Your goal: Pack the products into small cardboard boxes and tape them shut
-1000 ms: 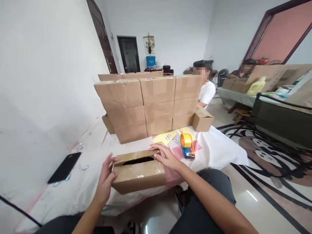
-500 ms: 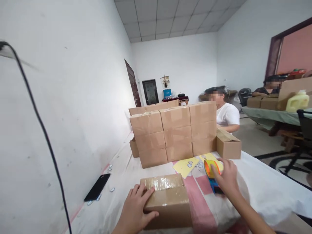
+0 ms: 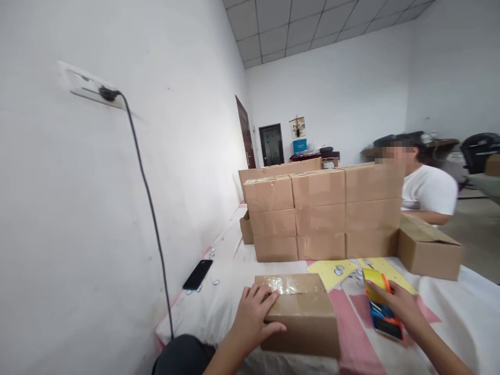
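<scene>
A taped cardboard box lies on the cloth-covered table in front of me. My left hand holds its left end, with fingers over the top and the thumb against the near side. Clear, shiny tape shows along part of the box's top. To the right, my right hand is closed around a tape dispenser with a yellow roll, orange edges and blue parts. The dispenser is tilted just above or on the cloth; I cannot tell whether it touches. Its far side is partly hidden by my fingers.
Stacked cardboard boxes form a wall behind the held box. Another carton stands at their right end. A black phone lies at left, near a hanging cable. A person in a white shirt sits beyond the stack.
My view has swung left, so the scene sits farther right. The tape dispenser has turned in my right hand, showing its side. My left hand stays on the box.
</scene>
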`<state>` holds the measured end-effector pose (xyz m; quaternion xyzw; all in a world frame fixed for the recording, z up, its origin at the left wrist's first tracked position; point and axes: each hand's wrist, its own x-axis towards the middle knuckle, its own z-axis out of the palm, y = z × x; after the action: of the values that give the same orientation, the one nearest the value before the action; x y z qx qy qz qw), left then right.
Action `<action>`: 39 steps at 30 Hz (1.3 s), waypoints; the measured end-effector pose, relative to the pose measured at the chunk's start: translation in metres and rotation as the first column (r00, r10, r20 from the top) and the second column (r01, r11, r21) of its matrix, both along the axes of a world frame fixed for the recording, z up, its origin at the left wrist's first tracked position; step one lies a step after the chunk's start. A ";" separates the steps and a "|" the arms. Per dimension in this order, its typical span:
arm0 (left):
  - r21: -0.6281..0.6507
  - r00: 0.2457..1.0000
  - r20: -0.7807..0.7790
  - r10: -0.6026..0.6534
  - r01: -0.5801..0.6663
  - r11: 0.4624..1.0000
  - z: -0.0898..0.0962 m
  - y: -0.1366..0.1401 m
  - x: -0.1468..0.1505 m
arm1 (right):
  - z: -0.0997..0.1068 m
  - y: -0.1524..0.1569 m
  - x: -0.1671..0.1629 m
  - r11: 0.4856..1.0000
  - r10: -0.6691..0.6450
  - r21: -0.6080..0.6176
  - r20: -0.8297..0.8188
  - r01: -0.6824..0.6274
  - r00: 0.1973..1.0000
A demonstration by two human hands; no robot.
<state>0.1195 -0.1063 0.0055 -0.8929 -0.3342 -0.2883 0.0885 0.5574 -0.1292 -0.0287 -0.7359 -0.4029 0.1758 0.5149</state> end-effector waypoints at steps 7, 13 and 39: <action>0.024 1.000 0.001 0.021 -0.021 0.999 -0.012 0.007 0.000 | -0.001 0.011 -0.008 0.932 0.346 -0.035 -0.204 -0.360 0.916; -0.071 0.998 0.061 -0.020 0.024 0.997 0.011 0.006 0.006 | -0.004 0.003 -0.018 0.944 0.314 -0.013 -0.258 -0.329 0.914; 0.154 0.996 0.045 -0.072 0.064 0.986 0.006 0.031 0.007 | -0.031 0.006 -0.062 0.942 0.240 0.305 -0.330 -0.137 0.913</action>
<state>0.1262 -0.0749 0.0111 -0.8869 -0.2827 -0.3382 0.1382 0.4955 -0.1232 -0.0593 -0.5691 -0.3911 0.3003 0.6580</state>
